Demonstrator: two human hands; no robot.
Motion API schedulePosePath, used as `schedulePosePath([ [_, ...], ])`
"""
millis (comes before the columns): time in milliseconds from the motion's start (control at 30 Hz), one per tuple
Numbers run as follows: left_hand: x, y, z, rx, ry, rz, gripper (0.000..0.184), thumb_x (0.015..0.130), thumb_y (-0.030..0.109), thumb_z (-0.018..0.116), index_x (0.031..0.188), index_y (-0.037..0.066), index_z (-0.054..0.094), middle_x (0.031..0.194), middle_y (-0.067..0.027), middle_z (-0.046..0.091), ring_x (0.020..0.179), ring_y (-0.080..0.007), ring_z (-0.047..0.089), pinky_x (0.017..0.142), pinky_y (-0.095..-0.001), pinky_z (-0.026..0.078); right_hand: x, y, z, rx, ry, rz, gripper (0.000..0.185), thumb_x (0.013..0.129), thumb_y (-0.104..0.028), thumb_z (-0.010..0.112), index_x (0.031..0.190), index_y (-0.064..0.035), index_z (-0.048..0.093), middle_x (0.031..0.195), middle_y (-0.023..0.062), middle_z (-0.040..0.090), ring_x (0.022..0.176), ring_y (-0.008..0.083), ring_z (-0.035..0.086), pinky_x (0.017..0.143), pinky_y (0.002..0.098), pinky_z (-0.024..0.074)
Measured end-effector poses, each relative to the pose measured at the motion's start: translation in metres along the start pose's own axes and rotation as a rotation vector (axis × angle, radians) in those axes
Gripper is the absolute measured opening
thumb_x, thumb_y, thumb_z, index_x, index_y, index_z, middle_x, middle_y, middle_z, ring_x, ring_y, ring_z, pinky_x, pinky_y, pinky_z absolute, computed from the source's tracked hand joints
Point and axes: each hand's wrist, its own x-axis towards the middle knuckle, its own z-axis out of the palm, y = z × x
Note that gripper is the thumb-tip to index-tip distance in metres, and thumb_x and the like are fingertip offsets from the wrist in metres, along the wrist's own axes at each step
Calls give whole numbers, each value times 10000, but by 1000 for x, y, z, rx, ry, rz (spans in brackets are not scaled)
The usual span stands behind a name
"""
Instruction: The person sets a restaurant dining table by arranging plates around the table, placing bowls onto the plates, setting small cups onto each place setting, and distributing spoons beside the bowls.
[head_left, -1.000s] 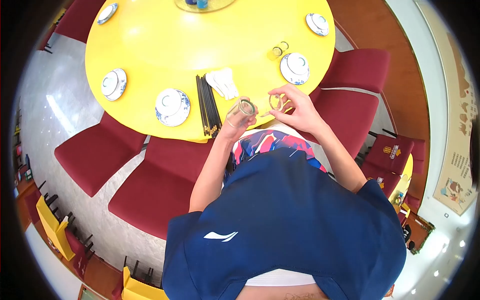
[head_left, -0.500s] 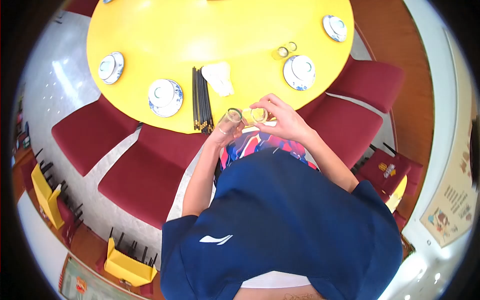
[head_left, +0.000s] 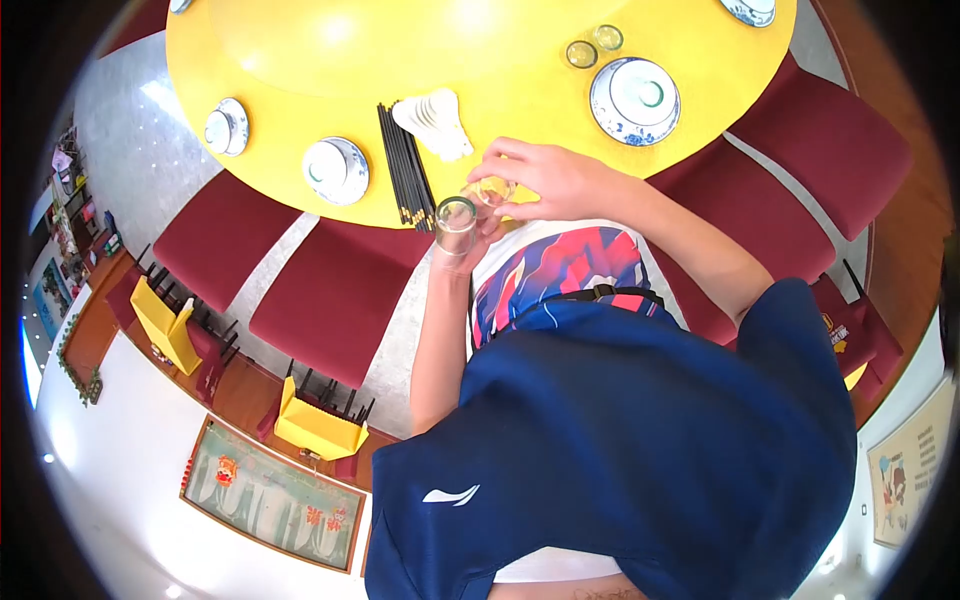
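My left hand [head_left: 462,257] is wrapped round a clear drinking glass [head_left: 456,226] at the near edge of the yellow table. Right beside it, my right hand [head_left: 550,180] grips a second clear glass [head_left: 491,190] between thumb and fingers. The two glasses overlap in view; whether they touch I cannot tell. Just beyond my hands lie a row of black chopsticks [head_left: 404,165] with gold ends and a fanned stack of white soup spoons [head_left: 436,122].
Blue-and-white bowls on plates, such as one bowl [head_left: 640,92] at right and another [head_left: 330,168] at left, stand on the yellow table [head_left: 530,95]. Two glasses [head_left: 594,46] stand beyond the right bowl. Dark red chairs [head_left: 335,290] line the near edge.
My view has turned and shifted. The right-hand glass has come closer to the left-hand one, and both hands keep their hold.
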Motion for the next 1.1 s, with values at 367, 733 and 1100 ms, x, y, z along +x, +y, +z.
schedulePosePath([
  [367, 27, -12, 23, 19, -41, 12, 325, 837, 287, 716, 1118, 177, 596, 1045, 48, 600, 935, -97, 538, 731, -279, 465, -22, 13, -24, -235, 90, -116, 369, 812, -129, 672, 1170, -148, 586, 1096, 44, 583, 948, 247, 619, 759, 369, 528],
  [733, 15, -14, 70, 395, 233, 190, 270, 853, 193, 722, 1083, 107, 607, 935, 39, 604, 828, -65, 552, 729, -239, 450, -41, 10, -21, -283, 168, -85, 336, 812, -71, 644, 1137, -123, 581, 1117, 73, 569, 972, 272, 615, 786, 383, 527],
  [1100, 6, -16, 37, 31, 73, 0, 372, 822, 360, 727, 1135, 199, 607, 1080, 19, 635, 1022, -151, 576, 778, -338, 468, -38, 5, -6, -95, 111, -81, 414, 832, -145, 662, 1236, -152, 572, 1119, 67, 559, 1021, 262, 590, 820, 358, 523],
])
